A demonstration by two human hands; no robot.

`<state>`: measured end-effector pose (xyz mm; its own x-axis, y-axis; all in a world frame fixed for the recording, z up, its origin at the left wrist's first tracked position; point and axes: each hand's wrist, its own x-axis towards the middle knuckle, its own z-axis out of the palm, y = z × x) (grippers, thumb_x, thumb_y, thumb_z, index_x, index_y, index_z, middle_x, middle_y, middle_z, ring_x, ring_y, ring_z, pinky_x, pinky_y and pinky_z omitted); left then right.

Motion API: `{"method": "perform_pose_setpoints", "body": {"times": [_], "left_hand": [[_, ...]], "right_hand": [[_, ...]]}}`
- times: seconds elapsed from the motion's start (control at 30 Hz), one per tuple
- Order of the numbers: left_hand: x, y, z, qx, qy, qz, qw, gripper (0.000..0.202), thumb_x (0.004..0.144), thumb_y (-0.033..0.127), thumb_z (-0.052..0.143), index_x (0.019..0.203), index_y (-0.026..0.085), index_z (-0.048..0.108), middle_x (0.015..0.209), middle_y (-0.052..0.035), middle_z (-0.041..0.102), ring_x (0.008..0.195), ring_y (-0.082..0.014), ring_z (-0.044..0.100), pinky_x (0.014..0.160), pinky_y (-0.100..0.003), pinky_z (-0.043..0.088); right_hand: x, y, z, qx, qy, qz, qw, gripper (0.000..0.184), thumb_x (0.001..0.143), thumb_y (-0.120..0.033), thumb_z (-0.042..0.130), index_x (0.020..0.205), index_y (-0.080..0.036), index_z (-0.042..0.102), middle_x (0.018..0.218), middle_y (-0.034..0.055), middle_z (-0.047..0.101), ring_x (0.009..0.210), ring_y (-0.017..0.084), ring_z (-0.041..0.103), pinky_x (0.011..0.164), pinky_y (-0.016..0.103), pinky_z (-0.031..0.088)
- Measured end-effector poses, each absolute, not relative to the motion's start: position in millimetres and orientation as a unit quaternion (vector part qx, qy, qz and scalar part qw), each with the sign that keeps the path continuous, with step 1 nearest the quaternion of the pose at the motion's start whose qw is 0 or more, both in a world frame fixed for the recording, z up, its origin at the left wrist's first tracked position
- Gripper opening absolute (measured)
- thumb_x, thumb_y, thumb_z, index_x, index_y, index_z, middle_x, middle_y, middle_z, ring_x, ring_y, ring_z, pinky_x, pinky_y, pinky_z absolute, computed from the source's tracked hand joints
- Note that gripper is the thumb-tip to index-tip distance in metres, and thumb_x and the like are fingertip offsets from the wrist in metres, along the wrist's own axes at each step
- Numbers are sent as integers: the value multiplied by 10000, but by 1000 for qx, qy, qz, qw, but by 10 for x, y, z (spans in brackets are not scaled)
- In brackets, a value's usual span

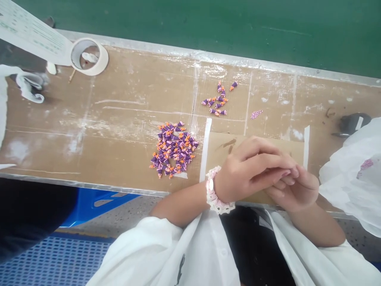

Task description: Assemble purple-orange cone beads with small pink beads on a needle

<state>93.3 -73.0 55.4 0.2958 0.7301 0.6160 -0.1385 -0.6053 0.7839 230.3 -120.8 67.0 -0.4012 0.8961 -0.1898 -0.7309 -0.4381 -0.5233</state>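
Note:
My left hand (247, 169), with a pink-and-white scrunchie (212, 192) on its wrist, is closed over my right hand (299, 190). The right hand is curled, palm up, and its fingertips meet the left fingers. Anything held between the two is hidden. Beneath them lies a cardboard piece (220, 155) edged with white tape strips. Left of the hands is a dense pile of small purple, orange and pink figures (174, 149). Several more such figures (220, 99) lie loosely beyond the cardboard. A little cluster of tiny pink-and-purple pieces (256, 114) sits nearer the right.
A roll of masking tape (102, 59) and a printed sheet (38, 33) are at the far left of the cardboard-covered table (127, 87). On the right stand a white plastic bag (351, 167) with pink bits inside and a dark object (354, 123). A blue stool (89, 206) is below.

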Motion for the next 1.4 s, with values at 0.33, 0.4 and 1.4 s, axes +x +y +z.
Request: {"method": "perform_pose_setpoints", "body": {"times": [0.33, 0.4, 1.4], "left_hand": [[922, -719, 529, 717, 205, 559, 362, 51, 868, 169, 663, 909, 138, 660, 864, -55, 637, 858, -138, 657, 799, -297, 614], [918, -727, 521, 721, 206, 560, 352, 55, 861, 169, 673, 899, 131, 667, 854, -57, 642, 861, -143, 659, 802, -301, 610], [836, -704, 499, 804, 188, 533, 187, 118, 935, 230, 569, 920, 154, 659, 896, -48, 720, 893, -140, 655, 786, -262, 605]], "right_hand": [[2298, -1184, 691, -224, -168, 824, 493, 310, 888, -329, 669, 644, -219, 513, 544, -79, 216, 413, 66, 129, 332, 186, 135], [2298, -1180, 698, -225, -169, 824, 492, 315, 887, -324, 675, 636, -218, 516, 542, -79, 215, 413, 67, 134, 333, 189, 140], [2255, -1221, 709, -361, -259, 733, 515, 330, 843, -393, 700, 622, -240, 508, 558, -42, 353, 442, 90, 252, 345, 209, 240]]}}
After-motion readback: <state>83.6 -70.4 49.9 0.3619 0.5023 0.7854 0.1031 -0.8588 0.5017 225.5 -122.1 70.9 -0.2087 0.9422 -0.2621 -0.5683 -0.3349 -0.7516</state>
